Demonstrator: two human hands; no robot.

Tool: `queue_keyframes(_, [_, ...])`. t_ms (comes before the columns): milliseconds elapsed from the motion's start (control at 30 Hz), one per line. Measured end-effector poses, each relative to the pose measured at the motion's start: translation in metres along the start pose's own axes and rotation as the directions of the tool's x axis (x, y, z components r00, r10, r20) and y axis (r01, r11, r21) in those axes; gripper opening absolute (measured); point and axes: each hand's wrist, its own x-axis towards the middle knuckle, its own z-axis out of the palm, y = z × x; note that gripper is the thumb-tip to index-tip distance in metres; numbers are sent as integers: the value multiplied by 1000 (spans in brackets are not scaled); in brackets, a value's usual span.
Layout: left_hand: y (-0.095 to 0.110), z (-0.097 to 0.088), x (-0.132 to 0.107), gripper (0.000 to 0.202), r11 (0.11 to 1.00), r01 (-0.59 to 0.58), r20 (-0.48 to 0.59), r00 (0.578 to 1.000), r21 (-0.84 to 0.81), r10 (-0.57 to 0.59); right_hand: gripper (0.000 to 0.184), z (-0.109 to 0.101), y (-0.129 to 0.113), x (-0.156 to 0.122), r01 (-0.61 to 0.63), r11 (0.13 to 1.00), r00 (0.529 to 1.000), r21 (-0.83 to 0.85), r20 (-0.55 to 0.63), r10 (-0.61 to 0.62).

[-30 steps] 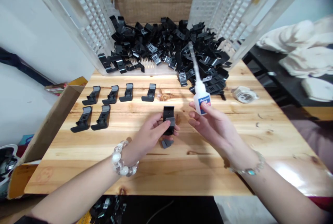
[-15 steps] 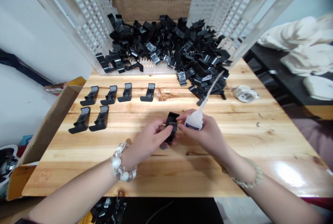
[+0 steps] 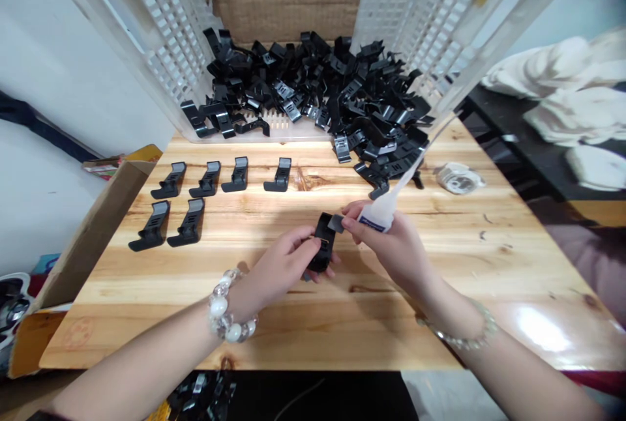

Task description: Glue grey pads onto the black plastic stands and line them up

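Note:
My left hand [image 3: 288,253] is closed on a black plastic bracket [image 3: 323,255], thumb on its face and fingers beneath. At the upper right of the bracket, my right hand [image 3: 386,235] pinches a small grey pad [image 3: 336,223] between thumb and forefinger. That same hand keeps a white glue bottle [image 3: 384,207] in its palm, the long thin nozzle pointing up and right. Similar brackets with grey pads on their upper ends, such as the near-left bracket [image 3: 152,225], lie in two rows on the left of the table.
A white plastic crate [image 3: 166,92] lies open toward me, with a heap of black brackets [image 3: 313,82] spilling from it onto the wooden table [image 3: 220,304]. A roll of clear wrapped tape [image 3: 460,178] sits at the right. White cloth bundles [image 3: 577,82] rest on a dark surface beyond.
My right hand has drawn slightly away to the right, bringing the grey pad into view beside the bracket. The bottle's nozzle has swung right. The bracket has turned a little in my left hand.

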Motion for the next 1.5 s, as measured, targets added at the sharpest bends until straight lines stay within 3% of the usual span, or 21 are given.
queue_keyframes(267, [6, 5, -2, 24, 999, 33, 27, 999, 0, -33, 20, 2, 1, -1, -68, 997, 997, 20, 44, 67])
queue_keyframes(600, [1, 4, -2, 23, 999, 11, 31, 999, -32, -10, 19, 6, 1, -3, -48, 996, 999, -76, -7, 48])
queue_keyframes(867, [4, 7, -4, 23, 999, 16, 22, 1000, -46, -15, 17, 7, 8, -6, 40, 978, 999, -204, -19, -45])
queue_keyframes(1267, [6, 8, -5, 26, 1000, 9, 37, 999, 1, -9, 23, 10, 12, -6, 11, 991, 998, -130, -54, -18])
queue_keyframes(1500, [3, 7, -5, 23, 1000, 14, 34, 999, 17, -14, 22, 7, 16, -6, 35, 977, 998, -212, -46, -46])
